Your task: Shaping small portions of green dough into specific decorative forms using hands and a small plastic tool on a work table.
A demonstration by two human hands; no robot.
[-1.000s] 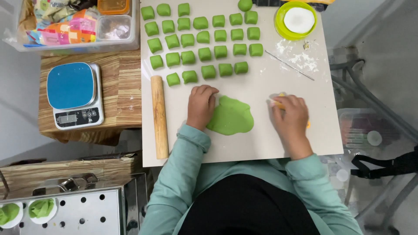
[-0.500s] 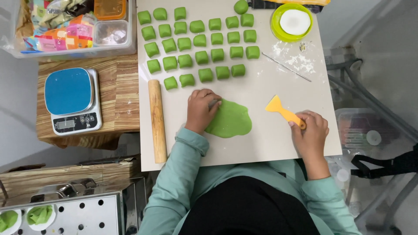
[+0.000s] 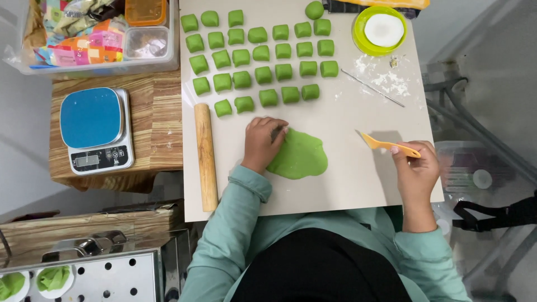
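- Two hands are working over the pale board [image 3: 347, 184] in front of you, and both sleeves are showing mint green at the near edge.
- You are pressing your left hand [image 3: 263, 142] onto the left edge of the flattened green dough sheet [image 3: 299, 156], fingers curled down and touching it; the sheet is lying near the middle of the board, close to your body.
- You are closing your right hand [image 3: 415, 168] around the handle of the orange scraper [image 3: 387, 146], whose thin blade is pointing left and sitting well apart from the sheet.
- One wooden rolling pin [image 3: 206, 156] is lying lengthwise along the board's left edge, just beside your left forearm.
- Farther out, rows of small green dough cubes [image 3: 263, 53] are filling the far left half of the board, with one rounder green piece [image 3: 314, 9] beyond them.
- A thin metal skewer [image 3: 372, 88] is resting slantwise among scattered flour, and a green bowl of white powder [image 3: 380, 31] is standing at the far right corner.
- Off to the left, a blue kitchen scale [image 3: 95, 130] is sitting on a wooden stand, with a clear bin of colourful packets [image 3: 89, 33] behind it.
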